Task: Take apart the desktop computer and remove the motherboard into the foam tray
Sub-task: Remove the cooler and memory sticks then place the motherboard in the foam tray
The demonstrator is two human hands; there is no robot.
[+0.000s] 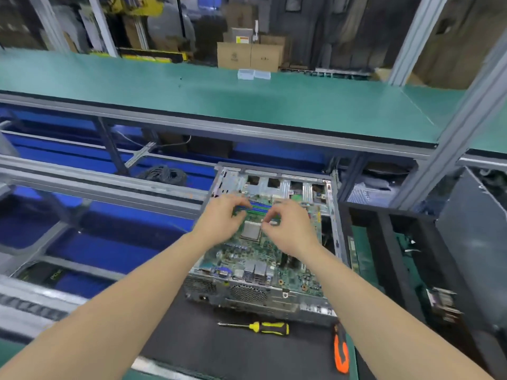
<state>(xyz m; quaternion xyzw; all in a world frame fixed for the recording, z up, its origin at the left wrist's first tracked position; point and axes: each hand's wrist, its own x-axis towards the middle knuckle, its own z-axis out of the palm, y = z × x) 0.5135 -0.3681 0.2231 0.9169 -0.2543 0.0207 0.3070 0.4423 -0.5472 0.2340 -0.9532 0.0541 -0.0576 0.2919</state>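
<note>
An open grey computer case lies flat on the black mat, its rear ports facing me. Inside sits the green motherboard with a silver CPU at its middle and blue and green memory slots beyond. My left hand hovers over the board's left side, fingers curled beside the memory slots. My right hand is just right of the CPU, thumb and forefinger pinched together at a small part I cannot make out. A black foam tray with compartments stands to the right of the case.
A yellow-handled screwdriver lies on the mat in front of the case, an orange-handled tool to its right. A dark case panel leans at the far right. A green shelf runs above; blue bins sit at the left.
</note>
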